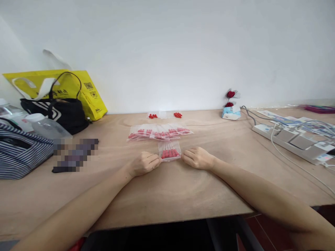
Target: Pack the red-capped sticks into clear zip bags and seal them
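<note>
Between my two hands a small clear plastic bag (170, 153) lies on the wooden table, with several red pieces inside it near its front edge. My left hand (146, 163) is closed, pinching the bag's left front corner. At the right front corner, my right hand (196, 157) is closed in the same way. Just behind is an overlapping row of similar filled bags (161, 132). Farther back, two loose clusters of red pieces, a left one (153, 116) and a right one (178, 115), lie near the wall around some clear plastic.
On the left stand a yellow bag (92, 94), a black bag (68, 115), a plastic bottle (49, 125) and a striped pouch (23, 153). A pixelated dark object (75, 155) lies nearby. At right are a power strip (288, 143) with cables and a tissue pack (231, 113) with red flowers.
</note>
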Demonstrator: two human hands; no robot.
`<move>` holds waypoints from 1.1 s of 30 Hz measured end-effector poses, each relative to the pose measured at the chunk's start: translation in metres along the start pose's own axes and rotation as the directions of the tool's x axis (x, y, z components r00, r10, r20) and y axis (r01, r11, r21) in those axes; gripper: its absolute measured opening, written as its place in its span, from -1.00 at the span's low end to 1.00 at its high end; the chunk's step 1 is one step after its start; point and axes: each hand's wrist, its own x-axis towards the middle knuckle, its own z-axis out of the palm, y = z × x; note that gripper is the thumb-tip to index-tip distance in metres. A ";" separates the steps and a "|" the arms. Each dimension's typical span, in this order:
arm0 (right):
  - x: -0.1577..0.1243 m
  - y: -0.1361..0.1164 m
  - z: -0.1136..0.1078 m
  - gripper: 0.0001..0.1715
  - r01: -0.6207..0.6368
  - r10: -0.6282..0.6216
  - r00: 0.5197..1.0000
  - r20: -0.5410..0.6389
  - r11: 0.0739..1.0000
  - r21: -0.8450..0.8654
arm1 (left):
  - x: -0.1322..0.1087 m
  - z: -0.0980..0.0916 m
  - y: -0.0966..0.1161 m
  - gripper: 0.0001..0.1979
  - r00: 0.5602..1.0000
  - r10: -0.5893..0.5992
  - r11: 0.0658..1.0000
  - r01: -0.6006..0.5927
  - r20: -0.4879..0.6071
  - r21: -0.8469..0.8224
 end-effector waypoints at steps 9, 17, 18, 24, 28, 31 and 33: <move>-0.006 0.005 -0.004 -0.66 -0.087 0.088 0.996 -0.011 0.994 0.071 | 0.010 -0.006 0.001 -0.84 0.996 0.087 0.986 -0.091 0.029 0.141; -0.002 0.003 0.001 -0.67 -0.211 0.208 0.978 0.036 0.961 0.182 | 0.031 0.014 0.026 -0.88 0.998 -0.040 0.983 0.030 -0.052 -0.182; -0.001 0.003 0.002 -0.67 -0.218 0.214 0.976 0.040 0.959 0.183 | 0.032 0.015 0.027 -0.86 0.997 -0.060 0.977 0.049 -0.048 -0.209; 0.002 0.005 0.005 -0.69 -0.234 0.232 0.972 0.033 0.950 0.206 | 0.033 0.020 0.026 -0.74 0.994 -0.084 0.972 0.067 -0.066 -0.227; 0.002 0.006 0.006 -0.71 -0.238 0.239 0.971 0.023 0.945 0.223 | 0.038 0.025 0.027 -0.83 0.989 -0.086 0.987 0.068 -0.121 -0.143; 0.002 0.006 0.006 -0.72 -0.247 0.249 0.968 0.023 0.941 0.233 | 0.042 0.029 0.028 -0.89 0.986 -0.077 0.995 0.066 -0.149 -0.071; 0.002 0.006 0.006 -0.72 -0.255 0.257 0.966 0.026 0.936 0.242 | 0.044 0.032 0.028 -0.88 0.986 -0.070 0.997 0.064 -0.153 -0.038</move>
